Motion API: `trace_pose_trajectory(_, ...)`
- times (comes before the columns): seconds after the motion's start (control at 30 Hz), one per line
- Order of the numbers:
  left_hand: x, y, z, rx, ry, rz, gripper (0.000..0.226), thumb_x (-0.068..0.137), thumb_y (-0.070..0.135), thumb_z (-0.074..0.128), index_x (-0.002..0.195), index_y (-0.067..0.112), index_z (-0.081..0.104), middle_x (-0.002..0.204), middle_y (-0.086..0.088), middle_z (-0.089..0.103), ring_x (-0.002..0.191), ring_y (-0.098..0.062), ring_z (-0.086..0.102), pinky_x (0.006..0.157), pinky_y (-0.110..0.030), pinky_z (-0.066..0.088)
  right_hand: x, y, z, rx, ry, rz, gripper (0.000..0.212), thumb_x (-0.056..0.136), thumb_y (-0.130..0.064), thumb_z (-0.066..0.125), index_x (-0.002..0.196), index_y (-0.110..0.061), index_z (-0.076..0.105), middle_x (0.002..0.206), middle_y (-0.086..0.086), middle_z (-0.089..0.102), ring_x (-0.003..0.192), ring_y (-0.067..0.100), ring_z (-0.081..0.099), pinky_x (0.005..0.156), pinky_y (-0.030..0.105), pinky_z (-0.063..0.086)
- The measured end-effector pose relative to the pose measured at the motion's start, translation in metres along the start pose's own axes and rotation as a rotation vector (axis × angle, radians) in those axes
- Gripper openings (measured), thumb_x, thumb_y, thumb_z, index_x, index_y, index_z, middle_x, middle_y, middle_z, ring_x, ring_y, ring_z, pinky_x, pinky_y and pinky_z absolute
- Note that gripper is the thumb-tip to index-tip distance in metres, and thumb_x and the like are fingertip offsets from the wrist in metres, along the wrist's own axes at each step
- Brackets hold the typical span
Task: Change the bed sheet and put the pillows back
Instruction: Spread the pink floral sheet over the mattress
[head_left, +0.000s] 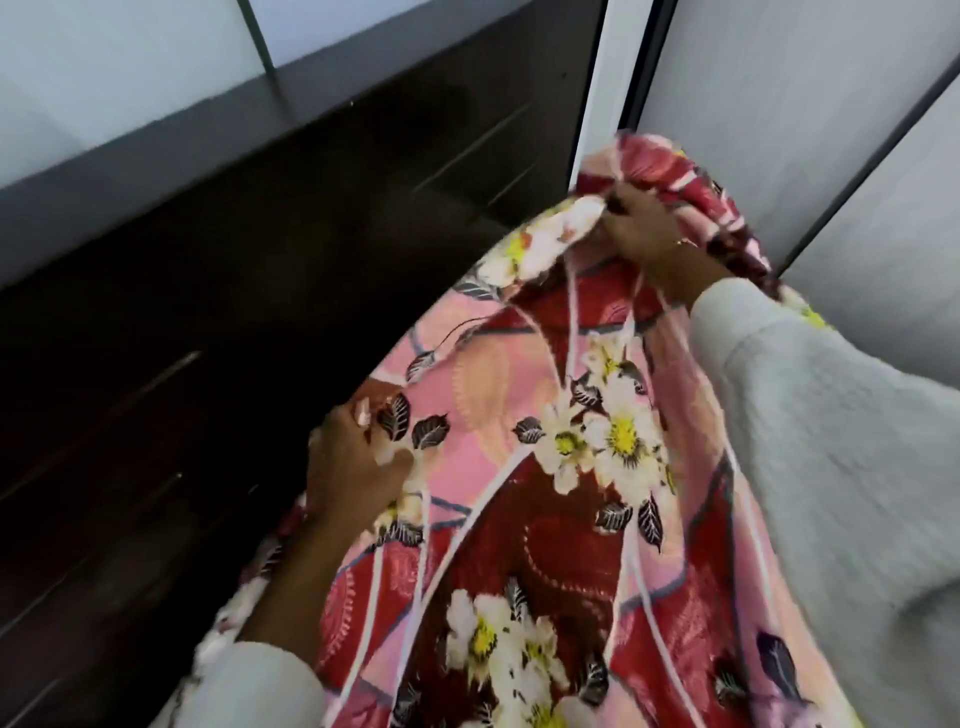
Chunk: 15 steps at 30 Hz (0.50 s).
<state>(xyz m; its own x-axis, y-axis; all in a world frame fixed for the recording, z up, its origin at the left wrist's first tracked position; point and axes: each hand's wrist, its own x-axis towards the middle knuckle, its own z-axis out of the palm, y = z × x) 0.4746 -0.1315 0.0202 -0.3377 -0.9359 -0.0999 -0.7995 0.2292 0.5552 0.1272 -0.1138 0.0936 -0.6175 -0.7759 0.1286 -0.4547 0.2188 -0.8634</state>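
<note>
Floral bed sheet (571, 467) is hanging bunched between both hands beside a dark drawer unit (234, 312), left hand (353, 467) and right hand (644, 228) fingers clamping its edge; bed and pillows are lying out of view, suggesting most work remains.

Pale textured knit sleeves (831, 426), thin bracelet (684, 242)

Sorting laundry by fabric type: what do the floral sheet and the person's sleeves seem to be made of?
The floral sheet looks like thin woven cloth, perhaps cotton or a blend: matte print, soft folds where the right hand bunches it. The sleeves look like a thicker, textured knit or fleece, with a nubby pale surface. Neither fibre is certain.
</note>
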Motion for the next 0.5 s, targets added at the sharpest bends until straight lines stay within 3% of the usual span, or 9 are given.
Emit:
trace_pose_trajectory(0.07,0.008,-0.010,0.019,0.255,-0.091,0.045,0.099,0.065,0.029,0.079,0.143,0.001,0.025,0.140,-0.025,0.035,0.131,-0.042,0.030,0.108,-0.047,0.026,0.004,0.017,0.003,-0.172,-0.059,0.095,0.025,0.092,-0.009,0.053,0.116,-0.009,0.059,0.109,0.012,0.062,0.098,0.020,0.057,0.082,0.027,0.048)
trace_pose_trajectory(0.1,0.007,-0.011,0.029,0.304,-0.098,0.126,0.099,0.066,0.028,0.078,0.144,-0.001,0.025,0.144,-0.027,0.030,0.134,-0.047,0.024,0.108,-0.053,0.023,0.001,0.029,0.008,-0.214,0.021,0.126,0.028,0.092,-0.009,0.052,0.118,-0.009,0.060,0.114,0.014,0.063,0.103,0.025,0.059,0.087,0.031,0.046)
trace_pose_trajectory(0.2,0.001,-0.011,0.063,0.330,-0.081,0.343,0.075,0.068,0.041,0.058,0.128,-0.003,0.051,0.136,-0.031,0.043,0.126,-0.055,0.035,0.098,-0.064,0.029,-0.030,0.073,0.030,-0.221,0.188,0.246,0.029,0.090,-0.005,0.049,0.114,-0.005,0.064,0.113,0.018,0.065,0.105,0.031,0.061,0.095,0.037,0.046)
trace_pose_trajectory(0.23,-0.001,-0.009,0.075,0.307,-0.145,0.363,0.070,0.073,0.043,0.049,0.129,0.000,0.051,0.138,-0.028,0.041,0.128,-0.052,0.035,0.101,-0.062,0.029,-0.045,0.088,0.038,-0.221,0.177,0.259,0.028,0.088,-0.003,0.049,0.110,-0.004,0.065,0.108,0.019,0.067,0.099,0.032,0.064,0.091,0.041,0.048)
trace_pose_trajectory(0.3,-0.005,-0.005,0.096,0.259,-0.318,0.322,0.070,0.085,0.046,0.033,0.144,0.008,0.032,0.152,-0.017,0.023,0.141,-0.036,0.020,0.114,-0.048,0.021,-0.073,0.111,0.047,-0.256,0.148,0.249,0.025,0.085,0.000,0.052,0.104,-0.005,0.067,0.100,0.018,0.070,0.089,0.033,0.066,0.082,0.045,0.052)
trace_pose_trajectory(0.37,-0.003,-0.006,0.121,0.172,-0.395,0.284,0.069,0.091,0.052,0.022,0.148,0.014,0.020,0.156,-0.010,0.016,0.144,-0.024,0.014,0.116,-0.037,0.018,-0.091,0.130,0.045,-0.308,0.202,0.210,0.021,0.087,-0.002,0.054,0.103,-0.004,0.068,0.097,0.020,0.070,0.086,0.035,0.066,0.078,0.040,0.052)
trace_pose_trajectory(0.43,0.002,0.003,0.141,0.118,-0.426,0.254,0.065,0.096,0.049,0.032,0.149,0.015,0.015,0.157,-0.009,0.011,0.144,-0.023,0.010,0.117,-0.036,0.014,-0.096,0.144,0.039,-0.432,0.255,0.192,0.022,0.088,-0.008,0.056,0.106,-0.004,0.067,0.100,0.021,0.069,0.092,0.038,0.063,0.075,0.038,0.046)
trace_pose_trajectory(0.5,0.007,0.010,0.146,0.219,-0.528,0.255,0.075,0.092,0.056,0.037,0.150,0.023,0.002,0.158,-0.003,-0.008,0.145,-0.023,-0.008,0.117,-0.042,0.003,-0.097,0.151,0.035,-0.623,0.217,0.279,0.030,0.089,-0.021,0.056,0.117,-0.011,0.062,0.115,0.017,0.062,0.109,0.037,0.053,0.083,0.040,0.043)
